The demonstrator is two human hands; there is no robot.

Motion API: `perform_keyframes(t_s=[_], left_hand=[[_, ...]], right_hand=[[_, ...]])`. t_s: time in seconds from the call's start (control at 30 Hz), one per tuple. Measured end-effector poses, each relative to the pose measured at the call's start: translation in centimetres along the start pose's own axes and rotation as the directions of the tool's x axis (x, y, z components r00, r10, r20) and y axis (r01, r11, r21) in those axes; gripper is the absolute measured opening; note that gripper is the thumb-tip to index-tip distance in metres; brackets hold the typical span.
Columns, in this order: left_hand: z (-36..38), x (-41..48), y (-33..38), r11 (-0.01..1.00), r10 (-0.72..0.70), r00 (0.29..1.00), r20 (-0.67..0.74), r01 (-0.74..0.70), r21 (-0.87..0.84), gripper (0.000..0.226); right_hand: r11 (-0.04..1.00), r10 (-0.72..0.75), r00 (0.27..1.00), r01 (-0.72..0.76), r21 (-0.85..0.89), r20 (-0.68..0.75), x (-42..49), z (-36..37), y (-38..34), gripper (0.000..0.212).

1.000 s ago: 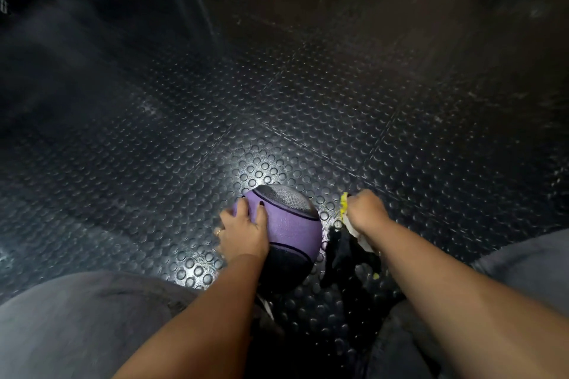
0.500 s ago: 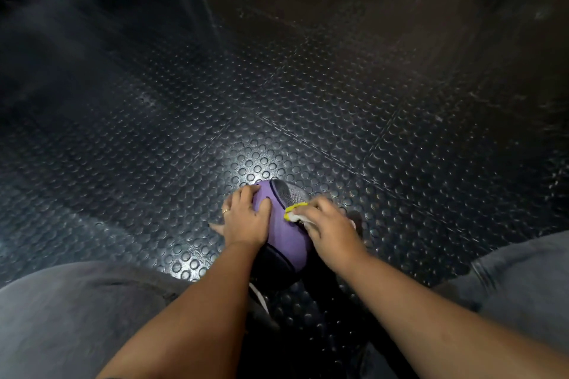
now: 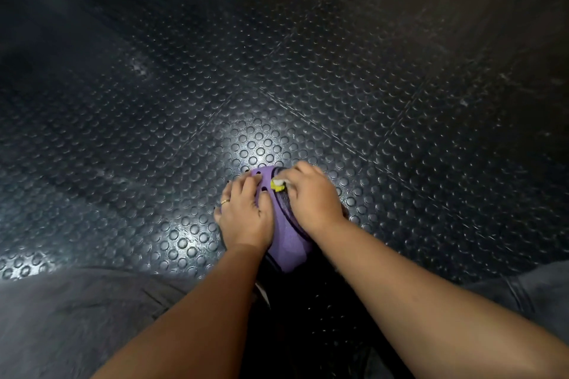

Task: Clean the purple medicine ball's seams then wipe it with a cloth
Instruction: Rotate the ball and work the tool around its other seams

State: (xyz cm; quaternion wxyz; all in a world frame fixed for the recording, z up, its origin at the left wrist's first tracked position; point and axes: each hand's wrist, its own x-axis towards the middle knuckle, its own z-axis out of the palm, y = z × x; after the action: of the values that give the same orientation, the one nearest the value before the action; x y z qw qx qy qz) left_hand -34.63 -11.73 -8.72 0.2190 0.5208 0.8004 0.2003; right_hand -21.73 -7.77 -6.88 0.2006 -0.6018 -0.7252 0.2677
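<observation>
A round purple rubber medicine ball (image 3: 288,235) with dark seams sits on the black studded rubber floor (image 3: 308,70), between the person's grey-trousered knees (image 3: 77,317). The left hand (image 3: 246,215) rests on the ball's left side, its fingers slightly spread and laid flat over the surface, with a gold ring (image 3: 225,202) on one of them. The right hand (image 3: 312,198) covers the ball's upper right, its curled fingers pinching a small yellow and white tool (image 3: 278,185) against a seam at the top.
</observation>
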Motion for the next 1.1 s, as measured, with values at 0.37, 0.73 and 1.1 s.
perform_keyframes(t_s=[0.37, 0.73, 1.1], left_hand=[[0.3, 0.1, -0.9, 0.998, 0.063, 0.998, -0.010, -0.063, 0.000, 0.041], [0.1, 1.3, -0.4, 0.999, 0.001, 1.000, 0.027, -0.002, 0.037, 0.041], [0.6, -0.4, 0.0, 0.989, 0.123, 0.992, 0.003, -0.123, 0.077, 0.043]], right_hand=[[0.960, 0.269, 0.908, -0.226, -0.163, 0.321, 7.5, 1.0, 2.2, 0.027], [0.984, 0.065, 0.990, -0.084, 0.155, 0.123, -2.3, -1.5, -0.5, 0.026], [0.983, 0.177, 0.979, -0.171, -0.065, 0.099, 0.4, -1.8, 0.2, 0.023]])
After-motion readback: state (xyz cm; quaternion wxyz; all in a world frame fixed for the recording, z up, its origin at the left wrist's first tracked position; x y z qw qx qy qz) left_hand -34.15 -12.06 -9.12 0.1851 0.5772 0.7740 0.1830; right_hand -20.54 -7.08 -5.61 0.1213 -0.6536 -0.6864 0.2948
